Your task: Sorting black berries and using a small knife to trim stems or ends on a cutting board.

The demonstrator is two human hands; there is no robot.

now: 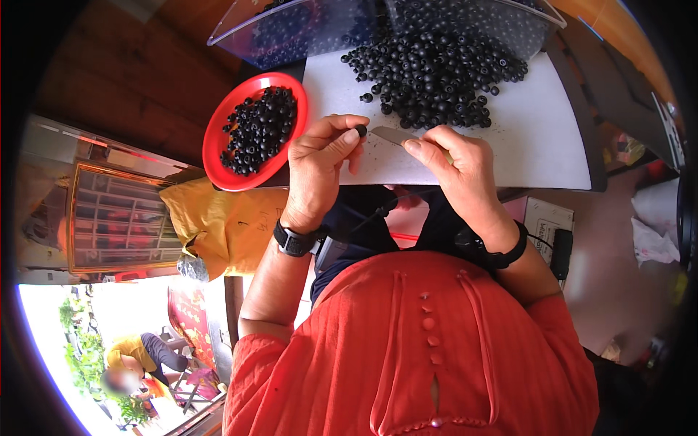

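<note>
My left hand [320, 156] pinches a single small black bead [361, 131] between thumb and fingertip over the white work surface [538, 138]. My right hand [454, 156] grips a thin metal blade [389, 134] whose tip points at the bead. A big heap of black beads [436, 73] lies on the white surface just beyond both hands. To the left of my left hand a red plate [222, 134] holds several more black beads.
A clear plastic sheet or bag [291, 29] with more beads lies behind the heap. A yellow padded envelope [222, 225] sits below the red plate. A wooden framed cabinet [120, 218] stands at left. Another person [138, 356] crouches far off at lower left.
</note>
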